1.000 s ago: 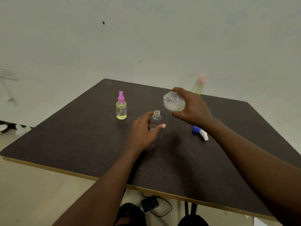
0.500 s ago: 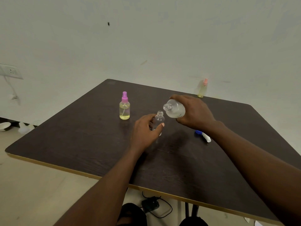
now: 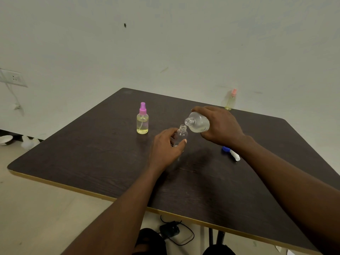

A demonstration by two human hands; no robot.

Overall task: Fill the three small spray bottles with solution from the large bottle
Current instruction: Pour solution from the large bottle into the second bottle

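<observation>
Here our left hand (image 3: pixel 166 148) grips the open small bottle (image 3: pixel 181 134) upright on the table (image 3: pixel 92 153); our right hand (image 3: pixel 220 126) clasps the large bottle (image 3: pixel 197 123), tilted just above its mouth.

Right hand (image 3: pixel 221 126) has brought the large bottle (image 3: pixel 198 124) down and left from its higher position a second ago; it is now tipped with its open neck just above and right of the open bottle's (image 3: pixel 181 134) mouth, nearly touching it. No liquid stream can be made out. The gap between the two necks has closed steadily across the frames.
</observation>
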